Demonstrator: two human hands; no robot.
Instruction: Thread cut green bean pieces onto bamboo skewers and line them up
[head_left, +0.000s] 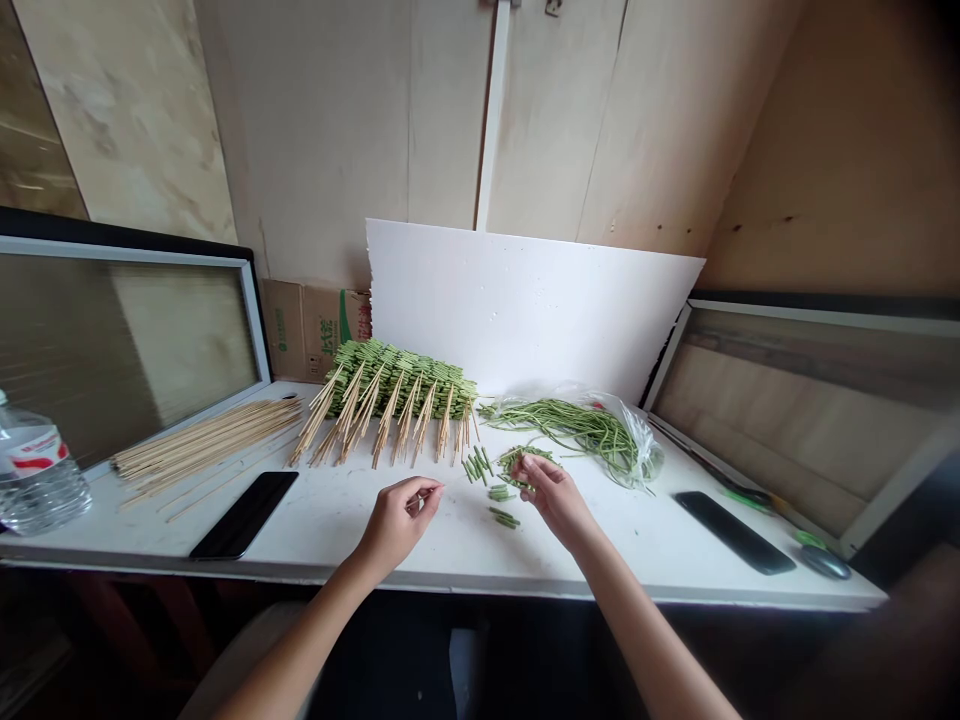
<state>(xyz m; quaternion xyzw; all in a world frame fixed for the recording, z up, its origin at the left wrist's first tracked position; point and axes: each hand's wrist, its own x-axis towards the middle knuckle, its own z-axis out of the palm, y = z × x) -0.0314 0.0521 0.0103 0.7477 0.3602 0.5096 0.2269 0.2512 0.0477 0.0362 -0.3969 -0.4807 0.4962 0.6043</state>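
Observation:
My left hand (401,515) is held above the white table, thumb and forefinger pinched together; whatever is between them is too small to make out. My right hand (555,500) is closed with bent fingers over a small pile of cut green bean pieces (546,455), and its fingertips hide what they may hold. Between the hands lie short rows of cut beans (477,464), with another little bunch (504,517) nearer me. Behind them, a big stack of skewered green beans (397,375) has its bamboo stick ends pointing towards me.
Loose bamboo skewers (210,440) lie at the left, beside a black phone (246,515) and a water bottle (41,470). Long uncut beans (566,418) spill from a clear plastic bag (643,450). A dark flat device (735,532) and scissors (739,490) are at the right. A white board (525,300) stands behind.

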